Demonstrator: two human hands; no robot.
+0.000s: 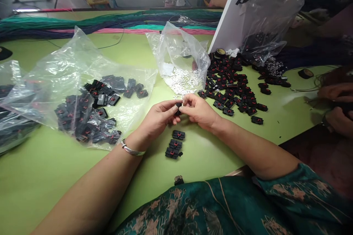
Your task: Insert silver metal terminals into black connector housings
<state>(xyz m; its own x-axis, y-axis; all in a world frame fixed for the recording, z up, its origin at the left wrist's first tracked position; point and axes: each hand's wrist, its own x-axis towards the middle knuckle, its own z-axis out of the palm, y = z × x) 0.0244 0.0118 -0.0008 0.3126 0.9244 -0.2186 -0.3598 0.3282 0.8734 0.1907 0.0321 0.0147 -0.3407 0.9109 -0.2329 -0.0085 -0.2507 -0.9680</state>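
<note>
My left hand (162, 115) and my right hand (199, 110) meet over the middle of the green table. Between the fingertips of both is a small black connector (178, 108), mostly covered by the fingers. My left thumb and fingers pinch it from the left, and my right thumb and forefinger close on it from the right. Below the hands, three black connectors with red clips lie in a column: an upper one (178, 134), a middle one (175, 144) and a lower one (171, 153). Just beyond the hands, a clear bag (180, 51) holds many small white pieces (180, 81).
A large clear bag (60, 69) with black connectors (74, 112) spreads at the left. Loose black connectors (234, 88) pile at the right beside a white panel (231, 14). Wire bundles (110, 22) cross the back. Another person's hands (338, 106) are at the far right.
</note>
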